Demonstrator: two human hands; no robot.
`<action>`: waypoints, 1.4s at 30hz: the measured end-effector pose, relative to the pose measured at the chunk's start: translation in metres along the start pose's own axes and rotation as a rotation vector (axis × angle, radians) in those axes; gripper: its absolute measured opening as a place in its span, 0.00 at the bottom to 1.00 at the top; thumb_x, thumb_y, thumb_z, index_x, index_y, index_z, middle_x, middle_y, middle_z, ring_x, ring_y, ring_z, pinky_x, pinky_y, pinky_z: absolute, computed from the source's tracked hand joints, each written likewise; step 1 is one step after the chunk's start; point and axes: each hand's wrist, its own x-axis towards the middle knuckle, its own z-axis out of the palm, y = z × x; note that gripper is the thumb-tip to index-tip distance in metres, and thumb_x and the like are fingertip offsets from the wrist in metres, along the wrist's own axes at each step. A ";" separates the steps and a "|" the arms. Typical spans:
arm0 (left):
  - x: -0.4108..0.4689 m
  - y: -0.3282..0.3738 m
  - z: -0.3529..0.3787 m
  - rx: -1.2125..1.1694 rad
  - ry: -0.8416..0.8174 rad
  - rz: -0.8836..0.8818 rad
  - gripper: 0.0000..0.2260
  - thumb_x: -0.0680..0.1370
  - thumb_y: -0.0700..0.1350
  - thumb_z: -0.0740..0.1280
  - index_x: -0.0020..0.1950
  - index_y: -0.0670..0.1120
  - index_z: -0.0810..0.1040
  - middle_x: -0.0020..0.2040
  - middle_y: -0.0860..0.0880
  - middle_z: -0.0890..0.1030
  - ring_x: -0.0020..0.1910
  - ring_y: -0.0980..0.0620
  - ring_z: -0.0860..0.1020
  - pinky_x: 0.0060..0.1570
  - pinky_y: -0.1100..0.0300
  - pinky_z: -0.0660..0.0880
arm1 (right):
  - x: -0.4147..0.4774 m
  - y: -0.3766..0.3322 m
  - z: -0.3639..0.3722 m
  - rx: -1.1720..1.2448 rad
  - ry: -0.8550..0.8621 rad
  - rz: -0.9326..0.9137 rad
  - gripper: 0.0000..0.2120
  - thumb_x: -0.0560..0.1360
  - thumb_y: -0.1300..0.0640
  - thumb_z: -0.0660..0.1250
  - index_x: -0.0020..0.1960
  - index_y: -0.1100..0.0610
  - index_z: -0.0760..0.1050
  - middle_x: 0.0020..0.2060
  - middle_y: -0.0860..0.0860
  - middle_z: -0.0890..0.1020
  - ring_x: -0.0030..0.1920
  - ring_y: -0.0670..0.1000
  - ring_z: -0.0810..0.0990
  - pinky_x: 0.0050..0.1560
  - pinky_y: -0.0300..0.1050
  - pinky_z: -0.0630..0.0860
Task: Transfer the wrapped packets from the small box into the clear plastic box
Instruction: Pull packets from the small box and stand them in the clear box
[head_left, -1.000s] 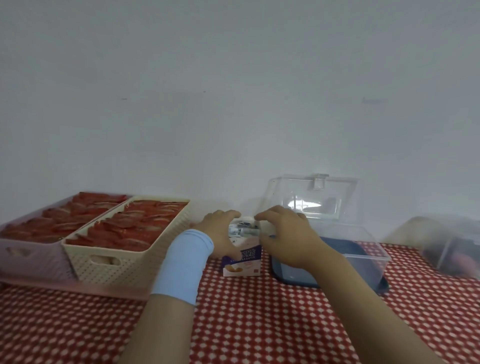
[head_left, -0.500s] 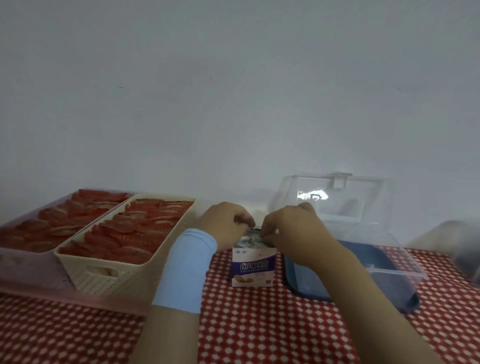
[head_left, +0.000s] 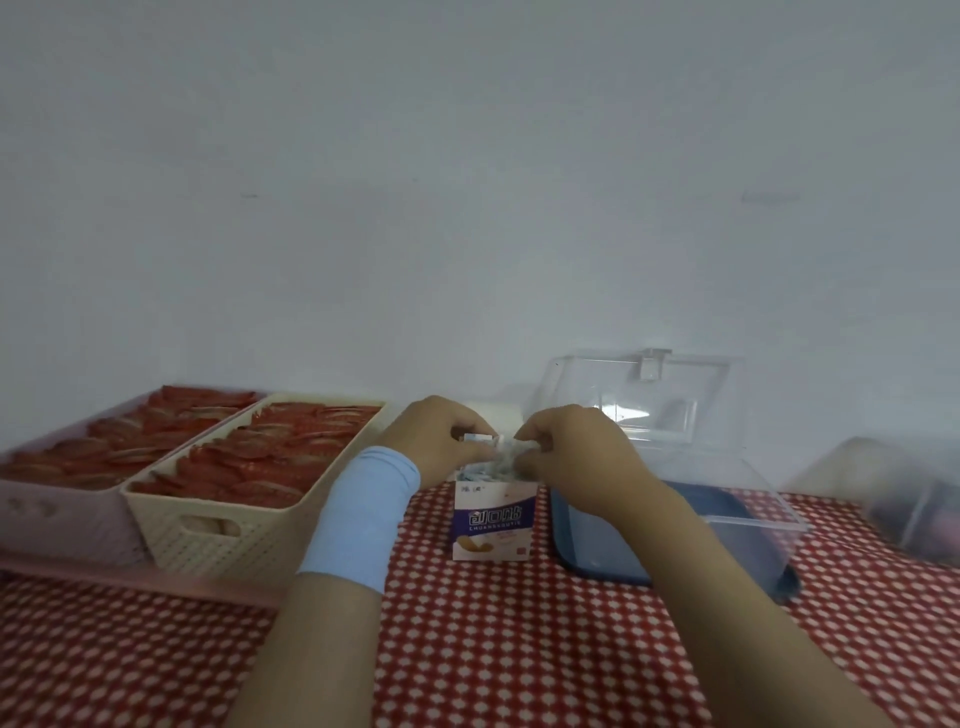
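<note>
- The box (head_left: 491, 525) stands upright on the tabletop (head_left: 519, 649), which has a red cloth with white dots, and its top is open.
- Its front carries a purple band with large white characters. The line of small capitals under them is too blurred to read for sure.
- Below the band is a picture of a tan strip, with a small red mark at the lower right corner. Tiny print near the top edge is unreadable.
- Crinkled packets (head_left: 491, 464), white with some blue, stick out of the box's mouth.
- The left hand (head_left: 436, 441) is at the box's upper left with its fingers curled, pinching a white edge at the top. I cannot tell if that edge is a flap or a packet.
- A light blue wristband (head_left: 363, 514) sits on the left wrist, just left of the box.
- The right hand (head_left: 576, 462) is at the box's upper right, its fingertips closed on the packets.
- The clear box (head_left: 737, 499) sits just right of the box, with a dark blue base. Its lid (head_left: 649, 400) stands open behind it.
- A blurred second clear container (head_left: 914, 499) lies well to the right of the box.
- A cream basket (head_left: 208, 530) sits left of the box, filled with red packs (head_left: 291, 447). No writing on them can be read.
- A pink basket (head_left: 57, 519) lies further left, touching the cream one, and holds the same red packs.
</note>
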 end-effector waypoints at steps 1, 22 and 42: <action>-0.001 0.001 0.000 -0.014 0.000 0.000 0.05 0.76 0.51 0.72 0.49 0.53 0.87 0.44 0.57 0.84 0.43 0.60 0.80 0.42 0.67 0.72 | 0.000 0.001 0.000 -0.004 0.020 0.010 0.10 0.74 0.51 0.73 0.55 0.50 0.83 0.36 0.40 0.77 0.38 0.43 0.75 0.36 0.35 0.69; 0.004 0.012 0.000 0.208 -0.077 -0.080 0.15 0.78 0.52 0.70 0.63 0.50 0.81 0.60 0.53 0.81 0.50 0.57 0.74 0.51 0.63 0.68 | 0.005 0.020 -0.022 0.525 0.137 0.065 0.10 0.73 0.67 0.72 0.47 0.53 0.84 0.39 0.52 0.85 0.33 0.42 0.84 0.37 0.41 0.80; -0.009 0.035 -0.007 -1.084 -0.239 -0.056 0.10 0.84 0.44 0.59 0.52 0.39 0.77 0.55 0.37 0.83 0.53 0.42 0.84 0.49 0.53 0.82 | 0.005 0.006 -0.025 1.205 0.004 0.049 0.08 0.71 0.62 0.76 0.49 0.54 0.85 0.38 0.52 0.83 0.41 0.51 0.80 0.48 0.48 0.71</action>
